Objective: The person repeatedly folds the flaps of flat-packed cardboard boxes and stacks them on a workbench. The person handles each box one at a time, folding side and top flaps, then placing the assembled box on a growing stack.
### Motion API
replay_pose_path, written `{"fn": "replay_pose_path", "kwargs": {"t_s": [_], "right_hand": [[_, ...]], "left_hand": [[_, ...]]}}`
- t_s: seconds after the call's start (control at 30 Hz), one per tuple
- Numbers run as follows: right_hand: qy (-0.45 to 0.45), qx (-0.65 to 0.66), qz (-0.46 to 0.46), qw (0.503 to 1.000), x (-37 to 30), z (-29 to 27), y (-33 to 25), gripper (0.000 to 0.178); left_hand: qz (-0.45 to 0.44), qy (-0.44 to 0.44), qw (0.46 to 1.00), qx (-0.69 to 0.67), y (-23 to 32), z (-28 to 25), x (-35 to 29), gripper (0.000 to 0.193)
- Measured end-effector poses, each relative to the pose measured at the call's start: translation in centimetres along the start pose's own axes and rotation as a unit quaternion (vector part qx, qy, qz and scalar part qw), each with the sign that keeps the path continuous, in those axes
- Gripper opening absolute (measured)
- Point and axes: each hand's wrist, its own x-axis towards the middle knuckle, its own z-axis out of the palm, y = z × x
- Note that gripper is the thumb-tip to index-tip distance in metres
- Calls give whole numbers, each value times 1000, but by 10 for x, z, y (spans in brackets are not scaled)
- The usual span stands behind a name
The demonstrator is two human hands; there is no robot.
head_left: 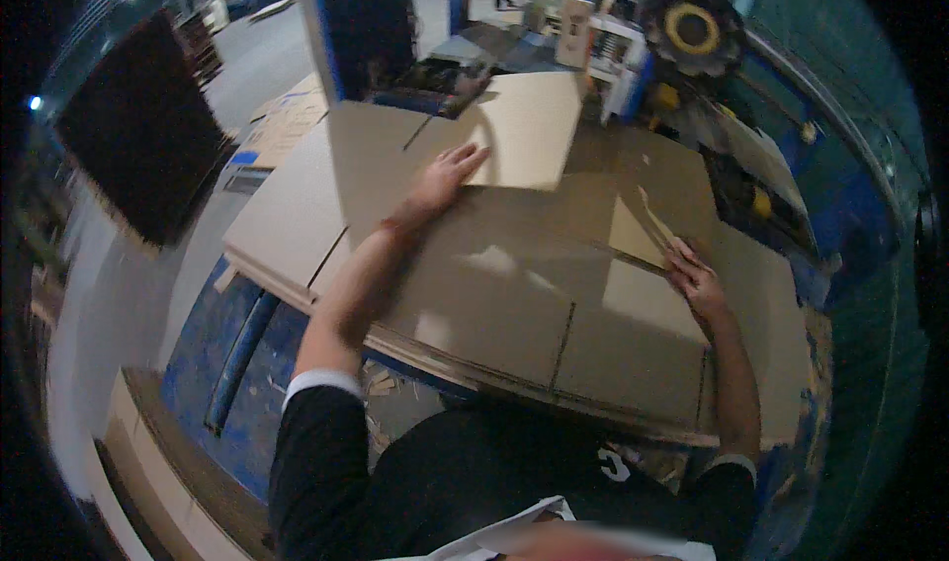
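Observation:
A large tan cardboard sheet (494, 294) with slots cut into its edges lies across the bench before me, on top of other sheets. My left hand (450, 177) rests flat on its far left part, fingers stretched out beside a brightly lit cardboard panel (529, 131). At the right, my right hand (697, 279) is closed on a narrow cardboard flap (654, 220) that stands tilted up from the sheet. The fingertips under that flap are partly hidden.
Beyond the sheet stands a machine with a dark round wheel (692, 29) and a blue upright (361, 32). A blue metal table (242, 363) is at the lower left, with stacked boards (163, 462) next to it. A dark panel (143, 131) stands far left.

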Motion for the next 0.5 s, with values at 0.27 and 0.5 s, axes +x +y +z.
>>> {"fn": "replay_pose_path", "kwargs": {"t_s": [0.27,0.5], "right_hand": [[21,-254,-90,963,104,27,-11,56],[-200,-82,-369,904,140,106,-112,61]], "left_hand": [[-115,150,981,47,11,55,21,48],[-420,286,824,250,-27,21,-32,68]]}}
